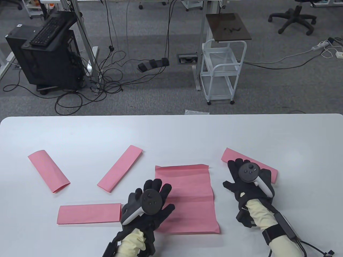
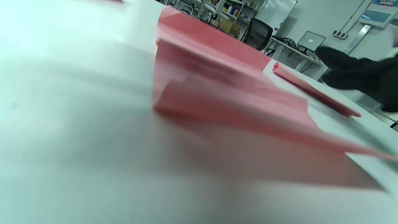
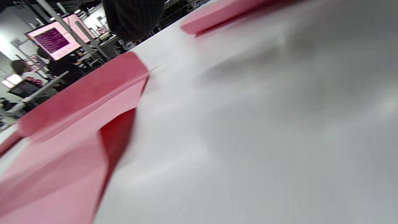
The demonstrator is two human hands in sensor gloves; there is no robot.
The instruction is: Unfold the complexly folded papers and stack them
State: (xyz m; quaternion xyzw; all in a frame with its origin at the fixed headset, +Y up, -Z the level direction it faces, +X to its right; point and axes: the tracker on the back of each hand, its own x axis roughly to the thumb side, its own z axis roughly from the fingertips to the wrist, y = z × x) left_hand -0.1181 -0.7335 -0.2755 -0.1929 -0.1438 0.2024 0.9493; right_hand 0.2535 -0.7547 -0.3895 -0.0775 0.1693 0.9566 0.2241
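An unfolded pink sheet [image 1: 190, 198] lies creased on the white table [image 1: 171, 133], near the front middle. My left hand [image 1: 160, 195] lies flat with spread fingers on the sheet's left edge. My right hand [image 1: 231, 174] is spread flat over a folded pink strip [image 1: 233, 155] to the sheet's right. Whether it presses the strip I cannot tell. The left wrist view shows the sheet [image 2: 233, 102], this strip [image 2: 311, 91] and the right glove [image 2: 357, 71]. The right wrist view shows the sheet's raised corner [image 3: 71, 124], the strip [image 3: 224, 14] and one fingertip [image 3: 133, 15].
Three more folded pink strips lie on the left half of the table: one at the far left [image 1: 48, 171], one slanted [image 1: 119, 168], one flat near the front [image 1: 88, 213]. Beyond the table's far edge stand a white cart [image 1: 222, 72] and a computer tower [image 1: 45, 59].
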